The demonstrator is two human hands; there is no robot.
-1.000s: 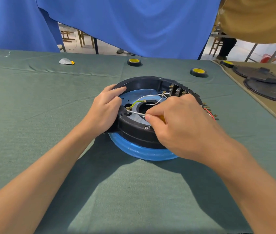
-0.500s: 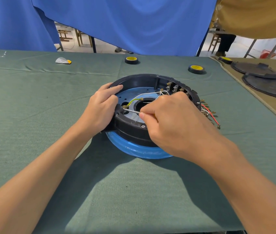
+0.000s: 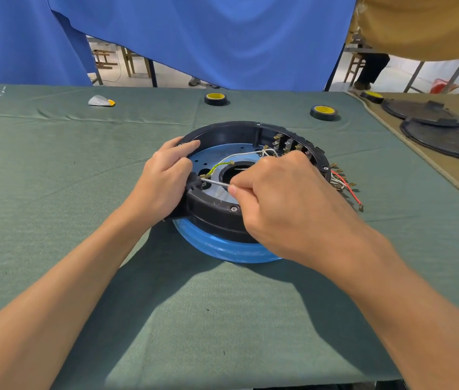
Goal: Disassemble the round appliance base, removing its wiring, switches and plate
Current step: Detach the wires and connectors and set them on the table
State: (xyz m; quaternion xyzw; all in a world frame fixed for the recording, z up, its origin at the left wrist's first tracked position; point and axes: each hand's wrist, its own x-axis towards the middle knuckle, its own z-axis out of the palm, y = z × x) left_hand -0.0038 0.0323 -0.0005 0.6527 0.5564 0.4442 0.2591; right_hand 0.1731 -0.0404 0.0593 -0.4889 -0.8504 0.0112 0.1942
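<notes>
Two hands are seen over the round base (image 3: 217, 212) at the table's centre. The right hand (image 3: 287, 198) is clenched around a screwdriver (image 3: 215, 183), its shaft pointing toward nine o'clock; the left hand (image 3: 163, 178) grips the rim. Loose wires (image 3: 345, 184) spill out at three o'clock.

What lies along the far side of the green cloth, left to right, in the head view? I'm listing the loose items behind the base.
Grey and yellow scrap → first tape roll → second tape roll → third tape roll, on the tan cloth → black round covers.
</notes>
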